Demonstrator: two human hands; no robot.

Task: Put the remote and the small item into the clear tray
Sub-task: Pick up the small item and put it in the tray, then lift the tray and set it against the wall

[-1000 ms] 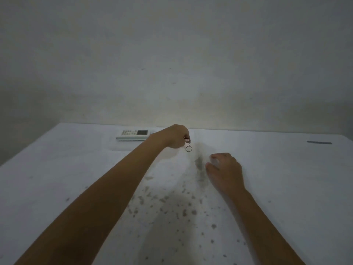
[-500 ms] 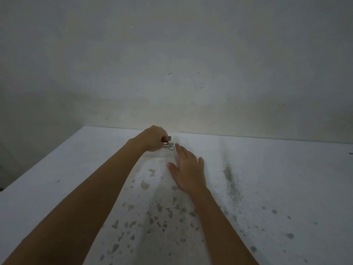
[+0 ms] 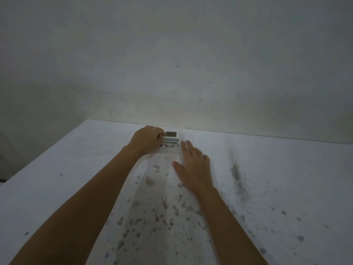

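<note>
The left hand (image 3: 148, 141) curls over the left end of the remote (image 3: 171, 136), fingertips pinching it; how firmly, I cannot tell. The remote runs left to right along the counter's (image 3: 57, 178) far edge, display end to the right, apparently inside the clear tray (image 3: 170, 152), whose walls barely show. The keyring (image 3: 169, 145) lies just in front of the remote, ring to the right. The right hand (image 3: 193, 167) rests flat, fingers spread, against the tray's right side. No writing is legible.
</note>
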